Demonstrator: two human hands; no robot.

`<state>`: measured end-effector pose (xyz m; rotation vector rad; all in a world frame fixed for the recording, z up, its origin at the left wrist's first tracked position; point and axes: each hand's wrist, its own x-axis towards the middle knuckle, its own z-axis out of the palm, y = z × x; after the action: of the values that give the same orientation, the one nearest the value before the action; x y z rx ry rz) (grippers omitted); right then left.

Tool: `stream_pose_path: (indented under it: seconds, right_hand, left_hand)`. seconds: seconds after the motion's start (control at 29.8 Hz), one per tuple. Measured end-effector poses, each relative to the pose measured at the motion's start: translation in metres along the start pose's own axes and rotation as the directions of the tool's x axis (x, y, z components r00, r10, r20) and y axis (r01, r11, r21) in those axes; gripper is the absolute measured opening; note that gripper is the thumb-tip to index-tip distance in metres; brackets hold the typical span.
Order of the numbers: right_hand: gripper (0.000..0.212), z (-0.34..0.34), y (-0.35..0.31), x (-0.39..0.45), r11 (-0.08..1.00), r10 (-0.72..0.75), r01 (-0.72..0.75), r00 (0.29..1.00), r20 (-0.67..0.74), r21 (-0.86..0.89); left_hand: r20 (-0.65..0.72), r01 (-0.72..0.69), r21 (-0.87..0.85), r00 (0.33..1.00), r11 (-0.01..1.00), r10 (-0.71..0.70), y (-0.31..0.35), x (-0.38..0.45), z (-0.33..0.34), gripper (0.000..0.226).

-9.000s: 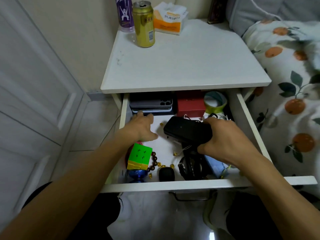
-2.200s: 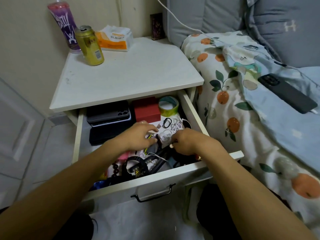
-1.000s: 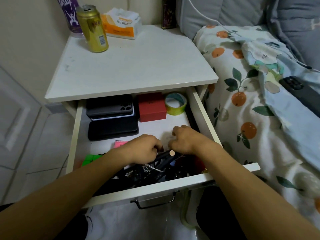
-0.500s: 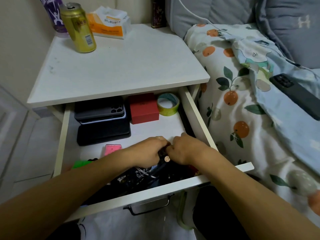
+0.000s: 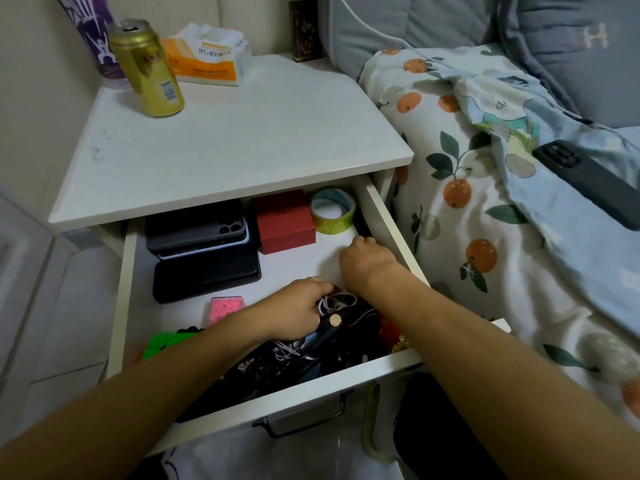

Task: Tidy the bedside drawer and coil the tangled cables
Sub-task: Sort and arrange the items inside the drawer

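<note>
Left hand (image 5: pixel 294 315) curled round the pale cable tangle (image 5: pixel 337 303) at the drawer (image 5: pixel 388 216) front, right hand (image 5: pixel 367 259) at one o'clock, fingers bent near the dark object (image 5: pixel 362 225), grip unclear, left nearer the cables.

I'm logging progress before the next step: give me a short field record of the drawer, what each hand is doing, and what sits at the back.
drawer: open, pulled out from the white bedside table
left hand: fingers curled on a bundle of pale cables at the front
right hand: fingers curled, reaching toward the right wall; what it holds is hidden
back row: stacked phone cases, red box, tape roll
front clutter: dark tangled items, pink block, green cube
tabletop: gold can, tissue pack
</note>
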<state>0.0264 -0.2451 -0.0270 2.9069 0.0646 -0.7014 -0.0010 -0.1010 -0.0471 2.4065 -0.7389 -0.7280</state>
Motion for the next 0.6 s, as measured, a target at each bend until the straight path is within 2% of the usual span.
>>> stream_pose_path:
  seconds: [0.17, 0.3, 0.37, 0.47, 0.6]
  right_hand:
    - [0.037, -0.003, -0.003, -0.010, 0.999, 0.000, -0.002, 0.999, 0.049, 0.032]
    - [0.026, -0.009, 0.006, -0.028, 0.991, -0.127, 0.116, 0.973, 0.193, 0.065]
    - [0.021, -0.008, 0.011, -0.034, 0.985, -0.152, 0.130, 0.964, 0.217, 0.112]
    - [0.020, -0.005, 0.015, -0.037, 0.981, -0.136, 0.108, 0.976, 0.172, 0.162]
    - [0.034, -0.004, 0.010, -0.027, 0.936, -0.194, 0.184, 0.981, 0.005, 0.300]
  left_hand:
    - [0.007, 0.021, 0.019, 1.000, 1.000, -0.021, -0.002, -0.001, -0.001, 0.046]
    - [0.023, 0.018, 0.052, 1.000, 0.999, -0.019, 0.000, 0.000, -0.004, 0.050]
    - [0.032, 0.013, 0.059, 0.999, 0.998, -0.015, -0.001, -0.001, -0.002, 0.055]
    - [0.046, 0.016, 0.070, 0.999, 0.997, -0.019, 0.000, -0.002, 0.001, 0.052]
    - [0.024, 0.014, 0.104, 1.000, 0.994, -0.016, 0.005, -0.010, -0.009, 0.038]
